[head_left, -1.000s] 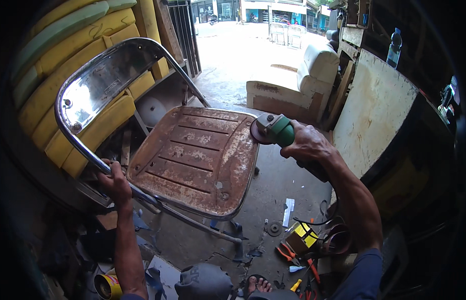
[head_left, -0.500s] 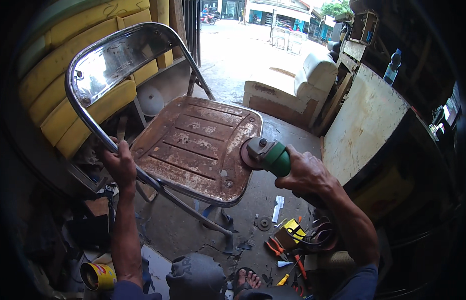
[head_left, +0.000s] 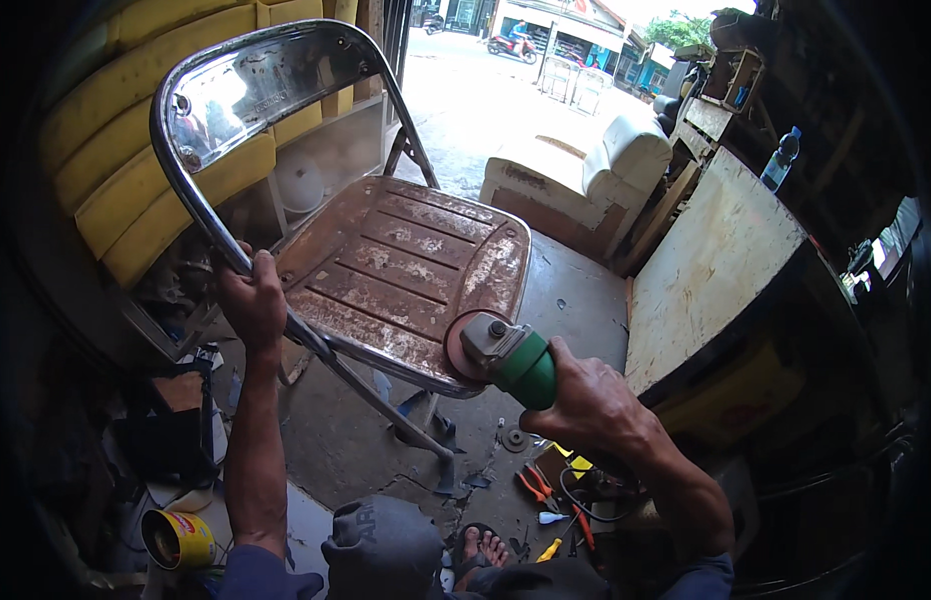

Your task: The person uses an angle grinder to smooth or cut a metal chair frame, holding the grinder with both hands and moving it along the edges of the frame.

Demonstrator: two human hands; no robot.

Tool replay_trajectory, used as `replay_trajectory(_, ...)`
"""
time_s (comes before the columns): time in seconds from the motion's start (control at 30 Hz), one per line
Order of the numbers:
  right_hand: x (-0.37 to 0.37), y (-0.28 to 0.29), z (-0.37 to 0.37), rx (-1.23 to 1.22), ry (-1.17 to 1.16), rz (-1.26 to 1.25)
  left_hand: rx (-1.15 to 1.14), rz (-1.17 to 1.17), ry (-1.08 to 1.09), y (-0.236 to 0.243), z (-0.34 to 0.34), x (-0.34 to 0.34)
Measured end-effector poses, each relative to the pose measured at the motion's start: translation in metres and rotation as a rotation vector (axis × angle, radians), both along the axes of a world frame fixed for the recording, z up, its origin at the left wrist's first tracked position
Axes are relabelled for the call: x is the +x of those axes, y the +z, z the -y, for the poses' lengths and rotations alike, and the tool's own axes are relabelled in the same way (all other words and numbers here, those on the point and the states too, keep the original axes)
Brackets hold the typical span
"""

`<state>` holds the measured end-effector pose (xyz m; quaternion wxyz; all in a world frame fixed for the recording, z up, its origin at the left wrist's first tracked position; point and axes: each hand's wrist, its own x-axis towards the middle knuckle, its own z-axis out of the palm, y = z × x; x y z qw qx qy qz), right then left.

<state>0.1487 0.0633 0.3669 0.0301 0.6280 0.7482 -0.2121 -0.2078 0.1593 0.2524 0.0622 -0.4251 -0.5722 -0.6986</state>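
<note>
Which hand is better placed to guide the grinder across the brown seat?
The right hand, probably: it grips the green grinder, with the disc at the near corner of the brown seat. The left hand holds the metal frame, so it looks better placed for steadying.

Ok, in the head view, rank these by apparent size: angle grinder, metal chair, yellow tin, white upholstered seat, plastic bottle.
1. Metal chair
2. White upholstered seat
3. Angle grinder
4. Yellow tin
5. Plastic bottle
The upholstered seat stands farther off, so real sizes may differ.

Green grinder (head_left: 508, 360) at rusty chair seat (head_left: 411, 262)
</note>
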Motion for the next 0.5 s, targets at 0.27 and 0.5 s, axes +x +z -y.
replay_trajectory(0.27, -0.005, 0.001, 0.008, 0.017, -0.109, 0.029, -0.014, 0.031, 0.017, -0.001, 0.0, -0.001)
replay_trajectory(0.5, -0.03, -0.002, 0.019, -0.033, -0.142, 0.011, 0.015, 0.014, -0.005, -0.003, 0.0, 0.0)
